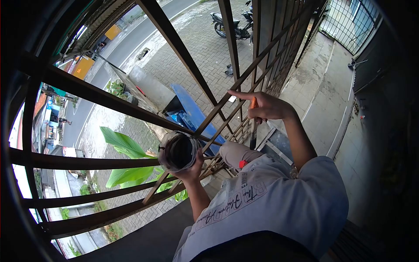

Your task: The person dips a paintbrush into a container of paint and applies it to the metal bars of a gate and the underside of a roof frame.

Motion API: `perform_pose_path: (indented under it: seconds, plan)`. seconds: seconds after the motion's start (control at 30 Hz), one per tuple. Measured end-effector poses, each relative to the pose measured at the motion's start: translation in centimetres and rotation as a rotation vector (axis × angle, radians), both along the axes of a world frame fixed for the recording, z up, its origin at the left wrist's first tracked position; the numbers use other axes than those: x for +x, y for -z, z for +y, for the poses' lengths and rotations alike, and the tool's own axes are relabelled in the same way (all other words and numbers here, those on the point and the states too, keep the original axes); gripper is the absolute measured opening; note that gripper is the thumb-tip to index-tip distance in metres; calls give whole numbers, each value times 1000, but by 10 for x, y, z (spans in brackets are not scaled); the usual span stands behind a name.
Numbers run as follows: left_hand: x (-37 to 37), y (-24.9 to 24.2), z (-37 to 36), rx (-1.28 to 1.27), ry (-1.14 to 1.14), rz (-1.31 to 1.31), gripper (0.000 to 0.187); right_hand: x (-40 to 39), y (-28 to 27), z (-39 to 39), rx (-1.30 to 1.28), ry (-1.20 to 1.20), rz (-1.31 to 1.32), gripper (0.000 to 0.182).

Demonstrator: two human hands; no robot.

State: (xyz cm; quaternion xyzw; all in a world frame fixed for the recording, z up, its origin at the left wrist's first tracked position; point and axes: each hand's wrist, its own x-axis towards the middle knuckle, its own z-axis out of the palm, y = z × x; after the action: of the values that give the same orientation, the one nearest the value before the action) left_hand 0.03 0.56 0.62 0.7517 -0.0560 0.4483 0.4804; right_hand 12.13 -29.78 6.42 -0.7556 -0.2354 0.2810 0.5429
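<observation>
My left hand (190,169) is wrapped round the side of a round, open-topped container (168,162) with a dark inside and a stained rim. It is held close against the brown metal bars (118,163). My right hand (271,107) is raised by the grille, its index finger stretched out to a slanting bar. The other fingers are curled round a thin orange handle (253,103). Most of that tool is hidden by the hand, so I cannot make out its working end.
Beyond the bars stand a blue bin (192,107), a leafy green plant (124,146) and a parked motorcycle (231,27). A tiled walkway (321,83) runs along the right to a mesh gate (349,22). A grey-framed panel (277,144) lies near my knee.
</observation>
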Motion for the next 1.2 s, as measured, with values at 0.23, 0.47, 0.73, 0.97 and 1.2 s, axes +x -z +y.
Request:
perform_pose_path:
  seconds: [0.23,0.47,0.73,0.97,1.2]
  plan:
    - [0,0,2,33,-7,-1,96,12,9,-27,151,137,41,79]
    - [-6,7,5,-1,68,124,99,5,4,-55,465,485,-45,47]
    - [-5,0,0,31,-11,146,92,15,21,-31,985,440,77,51]
    - [0,-2,-2,90,-65,72,101,25,-6,-10,1119,395,-8,56]
    - [-7,1,0,73,-34,172,95,41,-49,-34,1211,368,-280,52]
